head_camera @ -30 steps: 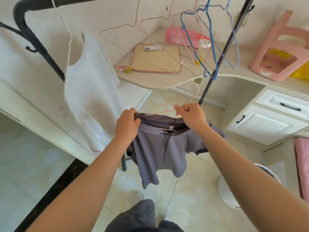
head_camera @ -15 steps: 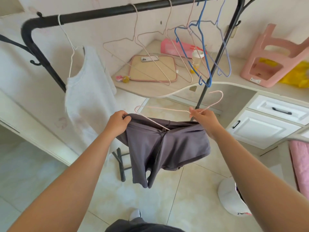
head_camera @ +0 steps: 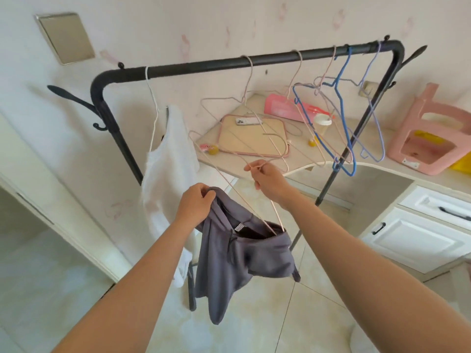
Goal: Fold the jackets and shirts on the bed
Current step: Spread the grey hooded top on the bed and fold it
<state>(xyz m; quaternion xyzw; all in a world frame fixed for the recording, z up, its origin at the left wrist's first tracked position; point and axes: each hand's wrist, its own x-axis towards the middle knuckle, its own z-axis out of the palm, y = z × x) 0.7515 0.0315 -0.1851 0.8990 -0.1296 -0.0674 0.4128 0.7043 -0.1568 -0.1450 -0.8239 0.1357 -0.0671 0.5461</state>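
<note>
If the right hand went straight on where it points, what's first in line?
The right hand points up-left: probably the empty hangers on the rack, beside the white shirt, though depth is unclear.

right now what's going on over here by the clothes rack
A person is taking a grey garment off a pink wire hanger in front of a black clothes rack. The left hand grips the garment's top edge, and the right hand pinches the hanger and holds it up at an angle. The hanger's lower end is inside the garment's opening. A white top hangs on the rack.
</note>
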